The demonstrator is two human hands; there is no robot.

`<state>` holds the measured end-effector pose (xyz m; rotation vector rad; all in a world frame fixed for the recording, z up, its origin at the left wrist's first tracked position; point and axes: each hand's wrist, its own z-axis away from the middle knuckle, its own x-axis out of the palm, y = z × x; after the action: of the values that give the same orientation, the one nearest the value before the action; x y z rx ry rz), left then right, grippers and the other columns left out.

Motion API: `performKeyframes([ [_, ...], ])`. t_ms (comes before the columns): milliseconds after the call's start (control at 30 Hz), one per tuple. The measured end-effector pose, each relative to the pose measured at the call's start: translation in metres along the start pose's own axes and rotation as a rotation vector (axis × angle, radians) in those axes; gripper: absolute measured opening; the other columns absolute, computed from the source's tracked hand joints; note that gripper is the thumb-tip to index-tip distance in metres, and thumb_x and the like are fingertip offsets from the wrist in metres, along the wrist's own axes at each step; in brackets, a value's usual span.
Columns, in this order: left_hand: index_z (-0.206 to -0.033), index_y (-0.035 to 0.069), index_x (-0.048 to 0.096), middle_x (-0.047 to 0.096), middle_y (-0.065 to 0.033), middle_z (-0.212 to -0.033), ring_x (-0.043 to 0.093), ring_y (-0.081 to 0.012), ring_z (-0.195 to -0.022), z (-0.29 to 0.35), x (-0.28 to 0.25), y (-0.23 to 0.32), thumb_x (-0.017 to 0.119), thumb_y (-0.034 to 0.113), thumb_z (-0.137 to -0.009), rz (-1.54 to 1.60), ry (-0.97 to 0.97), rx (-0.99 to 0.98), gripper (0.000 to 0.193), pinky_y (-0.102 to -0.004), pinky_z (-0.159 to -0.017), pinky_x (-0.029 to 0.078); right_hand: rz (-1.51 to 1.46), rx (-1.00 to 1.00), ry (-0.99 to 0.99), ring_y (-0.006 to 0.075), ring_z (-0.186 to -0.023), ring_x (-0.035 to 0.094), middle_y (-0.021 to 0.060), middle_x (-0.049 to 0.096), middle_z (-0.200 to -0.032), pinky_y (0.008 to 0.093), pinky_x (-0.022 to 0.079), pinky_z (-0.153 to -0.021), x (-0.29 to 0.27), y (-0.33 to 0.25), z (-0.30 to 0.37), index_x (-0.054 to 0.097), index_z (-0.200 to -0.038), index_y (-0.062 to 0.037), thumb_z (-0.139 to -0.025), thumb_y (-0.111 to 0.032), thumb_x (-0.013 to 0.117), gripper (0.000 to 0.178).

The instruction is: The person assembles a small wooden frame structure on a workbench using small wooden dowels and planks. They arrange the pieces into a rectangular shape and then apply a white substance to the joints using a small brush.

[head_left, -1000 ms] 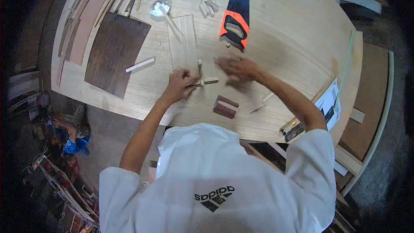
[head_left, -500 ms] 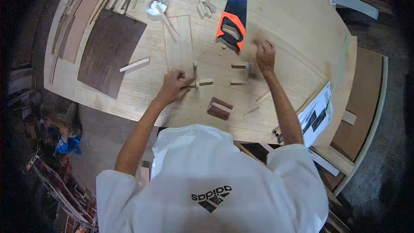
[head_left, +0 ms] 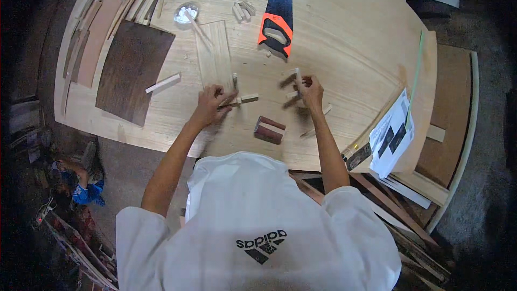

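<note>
Right hand (head_left: 311,92): thumb and fingers clamped on a stick frame (head_left: 298,75); some blur on my head feed.
Left hand (head_left: 209,105): fingertips at the left end of a short stick (head_left: 249,97); I can't tell if they pinch or only press.
Sticks: frame under the right fingers; short stick between the hands, second stick (head_left: 235,80) just above it.
Board (head_left: 214,51): pale, lying beyond the left hand.
Block (head_left: 270,130): brown, pale stripe, between the forearms.
Saw (head_left: 264,26): beyond both hands, blade pointing away.
Bowl (head_left: 176,20): white stuff inside; thin rod (head_left: 200,31) slants from it over the board.
Panel (head_left: 134,73): dark, off to the left, light strip (head_left: 163,83) at its right edge.
</note>
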<state>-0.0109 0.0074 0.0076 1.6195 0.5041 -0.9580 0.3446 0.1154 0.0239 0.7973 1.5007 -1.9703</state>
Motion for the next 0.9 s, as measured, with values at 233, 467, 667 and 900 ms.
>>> performKeyframes([
  [233, -0.136, 0.034, 0.062, 0.053, -0.0087, -0.111, 0.052, -0.0283, -0.102, 0.003, 0.006, -0.006, 0.081, 0.030, -0.077, 0.011, 0.016, 0.003, 0.062, -0.0464, -0.085, 0.040, -0.336, 0.149, -0.309, 0.0120, -0.071, 0.068, 0.0063, 0.074, -0.088, 0.0275, 0.053, -0.058, 0.028, -0.030, 0.005, 0.071, -0.110, 0.0018, -0.086, -0.023, 0.079, 0.035],
  [467, -0.135, 0.034, 0.062, 0.053, -0.0086, -0.110, 0.052, -0.0286, -0.102, 0.003, 0.009, -0.008, 0.082, 0.032, -0.076, 0.047, 0.056, 0.027, 0.063, -0.0479, -0.083, 0.041, -0.314, 0.210, -0.402, 0.0140, -0.075, 0.070, 0.0097, 0.076, -0.089, 0.0285, 0.056, -0.068, 0.064, -0.038, 0.009, 0.075, -0.102, -0.0004, -0.084, -0.025, 0.079, 0.031],
  [667, -0.135, 0.032, 0.062, 0.053, -0.0092, -0.110, 0.052, -0.0288, -0.104, 0.002, 0.005, -0.004, 0.081, 0.033, -0.077, -0.051, 0.014, 0.016, 0.060, -0.0464, -0.083, 0.042, -0.226, 0.141, -0.335, 0.0125, -0.069, 0.069, 0.0091, 0.074, -0.087, 0.0256, 0.055, -0.062, 0.084, -0.035, 0.013, 0.071, -0.104, 0.0029, -0.087, -0.016, 0.074, 0.025],
  [900, -0.135, 0.033, 0.062, 0.053, -0.0095, -0.111, 0.051, -0.0290, -0.106, 0.002, 0.005, -0.006, 0.081, 0.034, -0.076, -0.017, 0.034, 0.036, 0.061, -0.0464, -0.084, 0.041, -0.159, 0.120, -0.321, 0.0238, -0.086, 0.074, 0.0141, 0.076, -0.094, 0.0351, 0.057, -0.079, 0.089, -0.028, 0.010, 0.076, -0.101, -0.0042, -0.083, -0.020, 0.073, 0.025],
])
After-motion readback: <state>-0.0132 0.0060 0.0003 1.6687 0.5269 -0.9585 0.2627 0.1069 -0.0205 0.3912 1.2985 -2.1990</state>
